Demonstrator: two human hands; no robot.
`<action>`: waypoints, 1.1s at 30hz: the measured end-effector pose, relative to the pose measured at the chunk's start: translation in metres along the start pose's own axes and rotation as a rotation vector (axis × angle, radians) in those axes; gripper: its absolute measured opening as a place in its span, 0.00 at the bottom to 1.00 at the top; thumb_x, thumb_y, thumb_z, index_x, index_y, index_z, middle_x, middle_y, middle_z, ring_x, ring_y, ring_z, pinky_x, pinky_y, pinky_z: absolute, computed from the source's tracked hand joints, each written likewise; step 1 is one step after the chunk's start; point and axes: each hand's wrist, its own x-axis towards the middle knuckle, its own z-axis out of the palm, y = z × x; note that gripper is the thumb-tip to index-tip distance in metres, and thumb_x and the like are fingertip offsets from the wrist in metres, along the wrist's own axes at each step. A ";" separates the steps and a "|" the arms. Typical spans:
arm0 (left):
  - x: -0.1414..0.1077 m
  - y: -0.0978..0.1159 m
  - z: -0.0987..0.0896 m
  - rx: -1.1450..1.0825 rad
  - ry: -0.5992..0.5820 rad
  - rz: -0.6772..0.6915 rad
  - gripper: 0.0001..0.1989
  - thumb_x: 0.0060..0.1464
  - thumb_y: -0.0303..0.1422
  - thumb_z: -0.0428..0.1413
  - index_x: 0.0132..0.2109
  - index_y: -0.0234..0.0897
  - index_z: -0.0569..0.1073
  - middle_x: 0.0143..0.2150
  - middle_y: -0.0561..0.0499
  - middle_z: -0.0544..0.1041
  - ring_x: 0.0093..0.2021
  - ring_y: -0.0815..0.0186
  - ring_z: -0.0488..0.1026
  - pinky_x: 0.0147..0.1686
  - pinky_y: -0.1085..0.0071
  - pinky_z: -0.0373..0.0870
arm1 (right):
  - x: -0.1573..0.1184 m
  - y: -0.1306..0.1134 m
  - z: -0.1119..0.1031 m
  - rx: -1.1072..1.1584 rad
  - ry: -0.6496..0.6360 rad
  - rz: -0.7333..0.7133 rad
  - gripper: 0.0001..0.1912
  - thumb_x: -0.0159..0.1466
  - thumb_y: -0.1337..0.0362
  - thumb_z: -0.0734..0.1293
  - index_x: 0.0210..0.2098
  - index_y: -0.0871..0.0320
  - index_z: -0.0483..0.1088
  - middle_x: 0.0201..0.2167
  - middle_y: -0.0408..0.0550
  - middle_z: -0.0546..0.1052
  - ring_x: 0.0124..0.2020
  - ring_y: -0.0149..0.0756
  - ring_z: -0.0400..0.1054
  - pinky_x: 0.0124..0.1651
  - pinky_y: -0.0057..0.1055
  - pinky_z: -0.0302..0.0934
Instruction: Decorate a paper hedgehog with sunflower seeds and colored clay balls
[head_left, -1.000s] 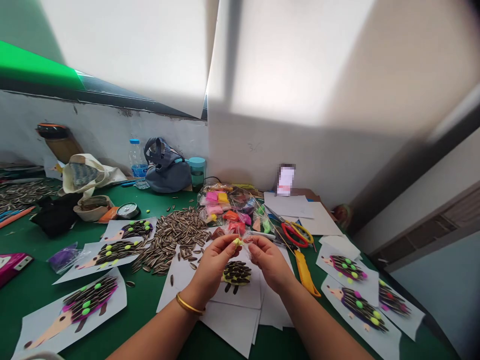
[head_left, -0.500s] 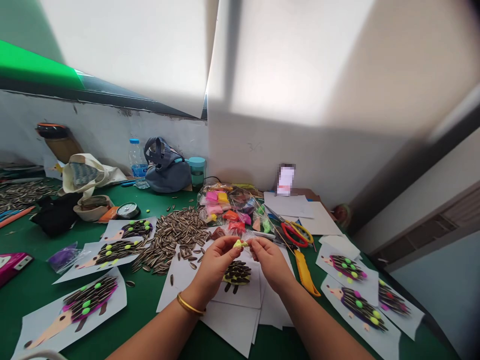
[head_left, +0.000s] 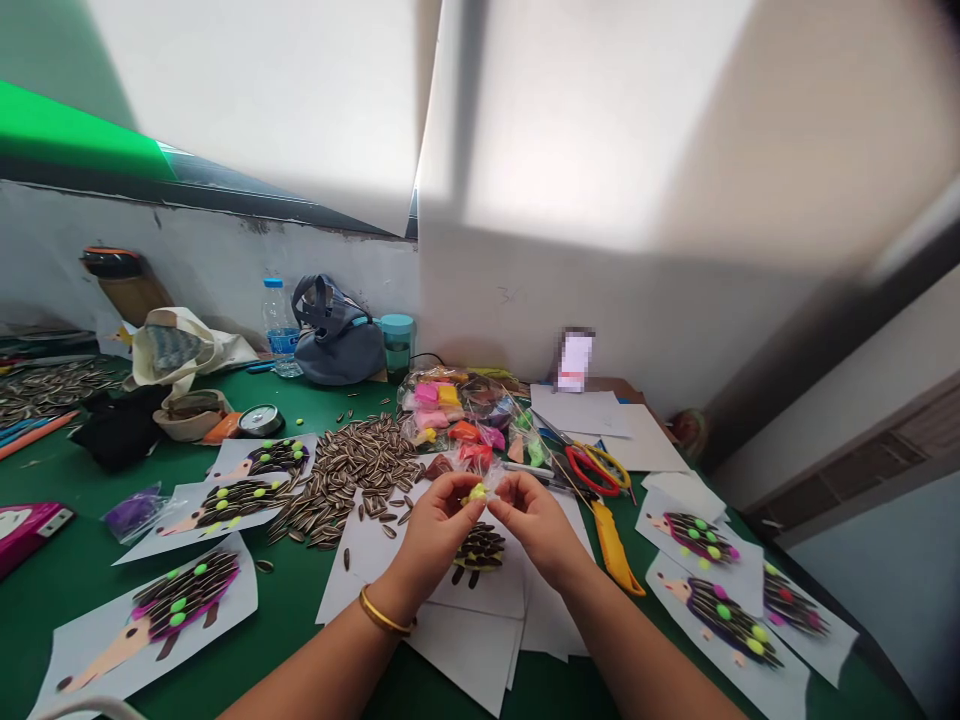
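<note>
My left hand [head_left: 444, 518] is closed around a small lump of yellow modelling clay [head_left: 475, 493]. Pinched against it, my right hand [head_left: 536, 515] grips the clear plastic wrapper [head_left: 493, 480] around the clay. Below both hands lies a half-hidden hedgehog picture [head_left: 480, 550], its body covered with sunflower seeds on yellow clay. White paper sheets [head_left: 465, 640] are stacked under it. Just left of my left hand spreads a heap of sunflower seeds [head_left: 360, 460]. Beyond my fingers is a pile of colourful clay packets [head_left: 465, 420].
Seed hedgehog pictures lie at left [head_left: 150, 630] and right [head_left: 724, 620]. A yellow utility knife [head_left: 616, 550] and red-handled scissors [head_left: 592, 470] are beside my right forearm. Along the wall stand a water bottle [head_left: 280, 330], a blue bag [head_left: 341, 335] and a phone [head_left: 574, 360].
My hands have come slightly closer together, and the yellow clay now looks more bunched between the fingers. The whole view has shifted a little; the things on the table stay put.
</note>
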 end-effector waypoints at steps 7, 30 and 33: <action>-0.002 0.000 0.001 0.076 -0.007 0.035 0.15 0.53 0.39 0.61 0.45 0.36 0.74 0.44 0.46 0.76 0.42 0.63 0.73 0.43 0.68 0.71 | 0.001 -0.002 0.000 -0.195 0.029 -0.056 0.10 0.60 0.56 0.68 0.31 0.58 0.73 0.31 0.46 0.74 0.34 0.38 0.66 0.38 0.33 0.60; 0.003 0.001 -0.002 0.234 0.093 0.151 0.09 0.50 0.37 0.63 0.38 0.39 0.79 0.37 0.49 0.78 0.40 0.63 0.74 0.42 0.67 0.70 | -0.004 -0.003 0.002 0.029 -0.095 0.049 0.12 0.60 0.61 0.66 0.39 0.56 0.79 0.34 0.47 0.75 0.31 0.33 0.63 0.35 0.31 0.57; 0.001 0.005 0.000 0.050 0.074 0.012 0.13 0.48 0.38 0.64 0.40 0.37 0.78 0.34 0.50 0.78 0.35 0.64 0.75 0.38 0.68 0.72 | -0.002 0.001 0.001 0.220 -0.060 0.153 0.13 0.57 0.59 0.69 0.39 0.58 0.79 0.32 0.47 0.74 0.28 0.29 0.59 0.32 0.28 0.55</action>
